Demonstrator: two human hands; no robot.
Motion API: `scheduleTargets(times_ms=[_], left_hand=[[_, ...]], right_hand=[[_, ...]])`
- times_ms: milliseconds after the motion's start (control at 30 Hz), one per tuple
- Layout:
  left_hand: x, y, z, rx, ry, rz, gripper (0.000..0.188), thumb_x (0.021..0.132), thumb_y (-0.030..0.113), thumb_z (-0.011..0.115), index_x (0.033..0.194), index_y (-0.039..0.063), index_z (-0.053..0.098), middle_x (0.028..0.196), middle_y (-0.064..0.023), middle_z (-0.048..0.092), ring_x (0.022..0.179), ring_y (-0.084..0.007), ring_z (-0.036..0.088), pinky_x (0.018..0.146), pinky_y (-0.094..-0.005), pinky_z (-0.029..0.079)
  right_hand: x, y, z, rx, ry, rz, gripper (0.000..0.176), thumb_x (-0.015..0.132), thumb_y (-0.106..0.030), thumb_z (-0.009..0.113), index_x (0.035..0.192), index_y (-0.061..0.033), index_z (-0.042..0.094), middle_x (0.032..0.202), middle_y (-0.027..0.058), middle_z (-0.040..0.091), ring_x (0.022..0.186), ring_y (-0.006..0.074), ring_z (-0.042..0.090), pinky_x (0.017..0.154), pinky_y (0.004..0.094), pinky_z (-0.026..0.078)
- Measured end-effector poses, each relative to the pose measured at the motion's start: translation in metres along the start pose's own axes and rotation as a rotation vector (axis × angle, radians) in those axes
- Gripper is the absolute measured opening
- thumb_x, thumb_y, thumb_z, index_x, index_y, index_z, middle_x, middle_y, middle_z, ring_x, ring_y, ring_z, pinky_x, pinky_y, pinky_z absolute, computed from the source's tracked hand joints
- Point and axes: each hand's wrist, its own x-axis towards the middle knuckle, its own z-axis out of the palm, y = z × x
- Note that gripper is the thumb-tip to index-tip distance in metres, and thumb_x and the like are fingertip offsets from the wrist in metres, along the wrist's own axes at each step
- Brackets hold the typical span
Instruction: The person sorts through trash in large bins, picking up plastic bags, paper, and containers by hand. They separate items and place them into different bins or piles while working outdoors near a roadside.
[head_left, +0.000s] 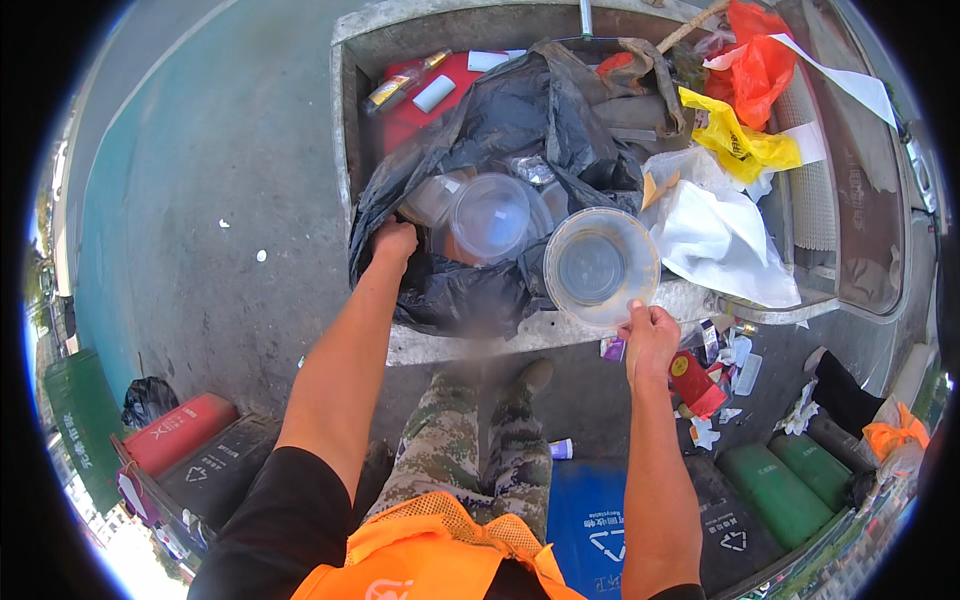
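My left hand (394, 241) is closed on the near left edge of a black plastic bag (499, 112), which lies wide in the bed of a metal cart. Inside the bag sit several clear plastic food tubs (491, 214) and some crumpled foil (532, 169). Between the thumb and fingers of my right hand (651, 337) is the rim of a round clear plastic tub (592, 266) with orange-brown stains. That tub is tilted, its opening facing up toward me, just right of the bag. White sheeting (712, 240) lies beyond it.
A glass bottle (397, 86) lies at the cart's far left. Red (757, 67) and yellow (742, 142) plastic bags hang at the right. The cart's metal edge (442, 349) runs before my legs. Litter (697, 386) covers ground at right; wheeled bins, one with a blue lid (585, 517), flank me.
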Motion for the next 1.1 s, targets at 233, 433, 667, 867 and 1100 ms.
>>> scheduleTargets(times_ms=[233, 433, 667, 867, 1100], left_hand=[[0.062, -0.017, 0.036, -0.291, -0.321, -0.224, 0.031, 0.104, 0.024, 0.067, 0.134, 0.015, 0.065, 0.117, -0.0034, 0.074, 0.094, -0.0196, 0.071, 0.083, -0.0400, 0.056], [0.161, -0.077, 0.002, -0.328, -0.013, 0.132, 0.031, 0.106, 0.035, 0.068, 0.128, 0.012, 0.066, 0.111, -0.0029, 0.074, 0.092, -0.0168, 0.068, 0.078, -0.0405, 0.052], [0.061, 0.000, -0.011, -0.409, 0.116, 0.293, 0.036, 0.106, 0.037, 0.071, 0.133, 0.015, 0.069, 0.112, -0.0043, 0.077, 0.083, -0.0166, 0.072, 0.069, -0.0335, 0.049], [0.018, 0.016, -0.100, -0.456, 0.007, 0.140, 0.016, 0.105, 0.024, 0.069, 0.115, 0.013, 0.071, 0.094, -0.0032, 0.078, 0.077, -0.0140, 0.071, 0.065, -0.0288, 0.047], [-0.067, 0.050, -0.104, -0.727, -0.226, 0.130, 0.033, 0.099, 0.010, 0.071, 0.131, 0.011, 0.062, 0.100, -0.0044, 0.075, 0.072, -0.0147, 0.071, 0.058, -0.0272, 0.047]], right_hand=[[-0.001, 0.003, -0.004, 0.024, -0.002, -0.006, 0.033, 0.107, -0.019, 0.071, 0.082, 0.0016, 0.067, 0.077, 0.0055, 0.067, 0.066, 0.0115, 0.063, 0.065, 0.0292, 0.060], [-0.003, -0.002, 0.006, 0.056, -0.071, -0.070, 0.034, 0.107, -0.019, 0.072, 0.079, 0.0005, 0.065, 0.073, 0.0028, 0.064, 0.064, 0.0096, 0.056, 0.056, 0.0290, 0.046], [-0.006, 0.002, -0.005, -0.034, 0.028, -0.159, 0.029, 0.106, -0.018, 0.073, 0.085, 0.0019, 0.070, 0.072, 0.0007, 0.061, 0.066, 0.0084, 0.053, 0.061, 0.0300, 0.047], [-0.011, -0.006, 0.001, -0.141, 0.007, -0.375, 0.025, 0.105, -0.013, 0.074, 0.090, 0.0063, 0.072, 0.089, 0.0043, 0.071, 0.074, 0.0095, 0.060, 0.067, 0.0303, 0.052], [-0.027, -0.046, 0.040, -0.220, 0.017, -0.523, 0.021, 0.097, -0.011, 0.077, 0.089, 0.0059, 0.069, 0.105, 0.0189, 0.075, 0.084, 0.0357, 0.070, 0.080, 0.0443, 0.056]])
